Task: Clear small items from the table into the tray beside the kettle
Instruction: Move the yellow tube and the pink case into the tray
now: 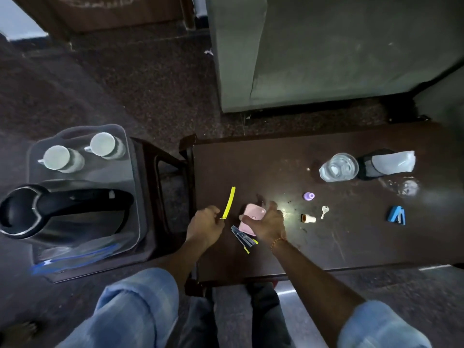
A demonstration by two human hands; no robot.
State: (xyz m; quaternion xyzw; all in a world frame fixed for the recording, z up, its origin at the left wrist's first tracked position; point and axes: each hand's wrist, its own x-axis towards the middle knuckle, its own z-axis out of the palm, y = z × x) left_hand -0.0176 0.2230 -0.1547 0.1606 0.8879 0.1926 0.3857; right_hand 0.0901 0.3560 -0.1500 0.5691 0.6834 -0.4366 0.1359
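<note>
My left hand [207, 223] pinches the lower end of a thin yellow strip [230, 200] near the left edge of the dark table [351, 242]. My right hand [268, 222] is closed around a flat pink case [251, 217] on the table. Just below the case lies a small silver and yellow tool [243, 237]. Further right lie a purple cap [308, 196], a small cream tube [308, 218], a pale key [324, 211] and a blue stapler [396, 215]. The clear tray [135, 187] stands to the left, holding a black kettle [62, 212].
Two white cups [82, 153] sit upside down at the tray's far end, and a plastic bag with blue lines [75, 257] at its near end. A glass bowl [339, 167] and a dark holder with plastic [386, 163] stand at the table's back right. A grey sofa [326, 51] is behind.
</note>
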